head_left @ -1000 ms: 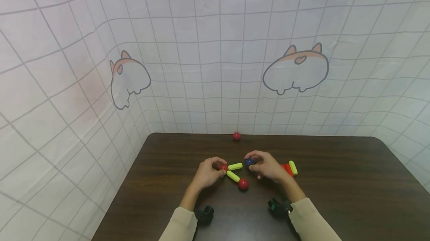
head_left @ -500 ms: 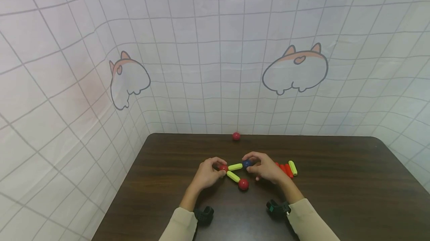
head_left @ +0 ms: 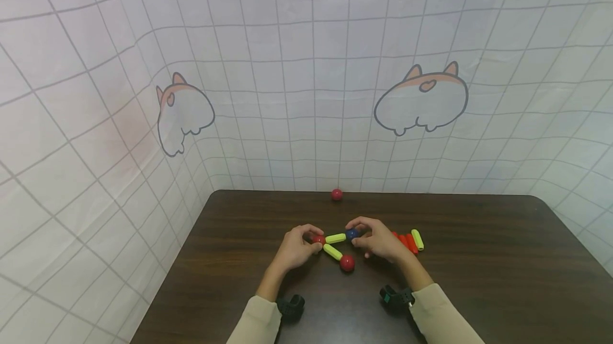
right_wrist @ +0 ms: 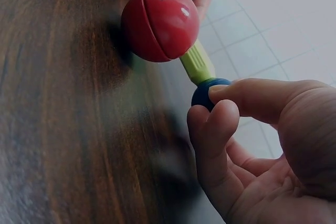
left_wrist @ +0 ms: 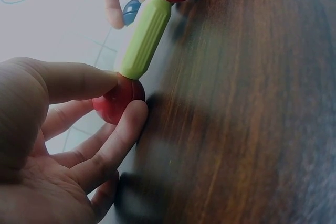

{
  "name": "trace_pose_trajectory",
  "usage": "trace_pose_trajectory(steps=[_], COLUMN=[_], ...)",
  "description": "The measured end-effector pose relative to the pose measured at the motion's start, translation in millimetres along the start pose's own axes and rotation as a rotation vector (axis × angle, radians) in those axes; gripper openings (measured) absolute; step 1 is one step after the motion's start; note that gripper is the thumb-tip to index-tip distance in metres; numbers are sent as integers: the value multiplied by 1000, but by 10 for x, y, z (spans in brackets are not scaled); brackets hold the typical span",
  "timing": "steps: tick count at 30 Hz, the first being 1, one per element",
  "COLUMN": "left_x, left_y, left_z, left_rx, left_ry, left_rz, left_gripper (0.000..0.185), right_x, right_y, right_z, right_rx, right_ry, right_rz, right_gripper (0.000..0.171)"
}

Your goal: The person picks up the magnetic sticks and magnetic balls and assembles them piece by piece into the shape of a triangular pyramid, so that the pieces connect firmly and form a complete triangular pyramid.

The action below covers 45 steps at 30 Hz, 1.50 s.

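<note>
Pinching the left red ball [head_left: 318,239] between thumb and fingers, the left hand [head_left: 297,246] keeps a narrow grip at the left corner of a V-shaped assembly on the dark wood-grain table [head_left: 498,259]. From this ball, two yellow-green rods diverge: the far rod [head_left: 335,238] extends to the right, and the near rod [head_left: 332,252] extends toward the person and to the right. The far rod meets the blue ball [head_left: 351,234] at its right end. The right hand [head_left: 380,237] holds this blue ball in a narrow pinch, the thumb on one side and the fingertips opposite, as the right wrist view shows. The near rod ends at the near red ball [head_left: 347,263], which neither hand touches; it is located between the two hands, closer to the person than the other balls. To the right of the right hand, red rods [head_left: 411,243] lie side by side, partly hidden by that hand and wrist. A spare yellow-green rod [head_left: 417,239] lies at the right end of this row. The far red ball [head_left: 337,195] is positioned at the back edge of the table, well apart from the assembly. Behind the table hangs a white gridded sheet [head_left: 287,104] bearing printed animal figures [head_left: 421,101].
</note>
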<state>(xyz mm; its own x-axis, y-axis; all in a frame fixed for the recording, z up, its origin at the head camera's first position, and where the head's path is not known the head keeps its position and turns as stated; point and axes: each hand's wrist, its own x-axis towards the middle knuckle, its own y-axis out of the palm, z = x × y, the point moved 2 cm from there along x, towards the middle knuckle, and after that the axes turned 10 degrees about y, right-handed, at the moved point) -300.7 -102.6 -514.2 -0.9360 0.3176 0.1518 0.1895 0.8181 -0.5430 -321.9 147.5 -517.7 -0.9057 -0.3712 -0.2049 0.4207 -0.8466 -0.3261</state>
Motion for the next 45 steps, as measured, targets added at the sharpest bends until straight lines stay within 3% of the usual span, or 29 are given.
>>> trace_pose_trajectory(steps=[34, 45], left_x=[12, 16], left_y=[23, 26], left_z=[17, 30], left_rx=[12, 6], left_ry=[12, 16], left_rz=[-5, -15], left_gripper=[19, 18], right_x=[15, -23], right_y=[19, -125], right_z=[22, 48], right_rx=[-36, -15], right_ry=[3, -20], right_rz=[-65, -63], right_gripper=[38, 39])
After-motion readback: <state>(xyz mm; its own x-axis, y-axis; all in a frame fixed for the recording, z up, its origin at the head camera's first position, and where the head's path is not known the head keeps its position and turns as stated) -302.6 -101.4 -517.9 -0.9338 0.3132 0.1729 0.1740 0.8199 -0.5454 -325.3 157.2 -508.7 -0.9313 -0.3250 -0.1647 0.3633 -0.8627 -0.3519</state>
